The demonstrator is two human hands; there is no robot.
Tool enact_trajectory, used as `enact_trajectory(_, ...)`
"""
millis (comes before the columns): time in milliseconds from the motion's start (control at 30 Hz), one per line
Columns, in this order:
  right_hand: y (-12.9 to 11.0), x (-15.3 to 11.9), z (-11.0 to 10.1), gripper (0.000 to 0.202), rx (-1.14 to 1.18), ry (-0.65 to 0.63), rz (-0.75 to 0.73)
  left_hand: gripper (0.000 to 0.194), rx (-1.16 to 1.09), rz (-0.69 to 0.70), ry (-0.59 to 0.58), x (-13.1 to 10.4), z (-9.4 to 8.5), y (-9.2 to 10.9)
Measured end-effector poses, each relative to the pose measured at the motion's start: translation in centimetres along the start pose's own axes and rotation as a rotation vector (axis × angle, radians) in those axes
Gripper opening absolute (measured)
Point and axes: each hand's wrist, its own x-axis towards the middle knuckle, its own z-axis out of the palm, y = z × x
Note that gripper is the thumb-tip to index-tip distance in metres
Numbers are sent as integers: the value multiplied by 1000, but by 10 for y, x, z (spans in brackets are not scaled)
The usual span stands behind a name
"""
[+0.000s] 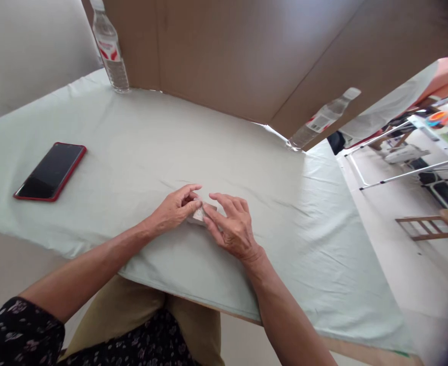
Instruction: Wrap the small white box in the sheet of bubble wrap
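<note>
Near the front of the cloth-covered table, both hands meet around a small pale, box-like piece (198,215) with a brownish upper face. My left hand (175,209) has its thumb on the near-left corner, and its fingers curl behind. From the right, my right hand (232,224) pinches the piece between index finger and thumb, while its other fingers stretch forward above the cloth. The fingers cover much of the piece, so its exact kind does not show.
A phone in a red case (52,172) lies at the left. Two water bottles, one at back left (110,53) and one at right (321,122), stand against a tall cardboard panel (216,56). A pale green cloth (140,137) covers the table. A wooden rack (429,227) is beyond its right edge.
</note>
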Motion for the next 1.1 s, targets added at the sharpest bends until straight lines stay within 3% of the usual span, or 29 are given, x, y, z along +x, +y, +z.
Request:
enact_trajectory(100, 1, -1, -1, 17, 78, 25, 4, 54, 49, 1, 21, -1, 1, -1)
enact_trajectory(233, 18, -4, -2, 32, 439, 93, 380, 54, 101, -2, 38, -3, -2, 4)
enact_trajectory(300, 30, -7, -1, 57, 619, 32, 548, 56, 136, -6, 64, -4, -7, 9)
enact_trajectory(367, 39, -9, 0, 82, 740, -69, 621, 63, 175, -11, 89, -6, -14, 15)
enact_trajectory(467, 43, -12, 2, 107, 769, -226, 620, 86, 291, 12, 38, -8, -23, 19)
enact_trajectory(567, 38, -12, 3, 119, 673, -339, 580, 106, 445, 79, -92, -9, -26, 16)
enact_trajectory(700, 29, -11, 8, 111, 546, -319, 484, 99, 553, 179, -154, -7, -20, 6)
enact_trajectory(833, 22, -9, 7, 88, 515, -170, 472, 88, 527, 305, -40, -8, -13, 5)
enact_trajectory(933, 20, -7, 4, 82, 483, -82, 477, 83, 533, 416, 43, -8, -10, 8)
enact_trajectory(1100, 25, -8, 5, 83, 492, -220, 510, 89, 647, 263, -39, -5, -10, 8)
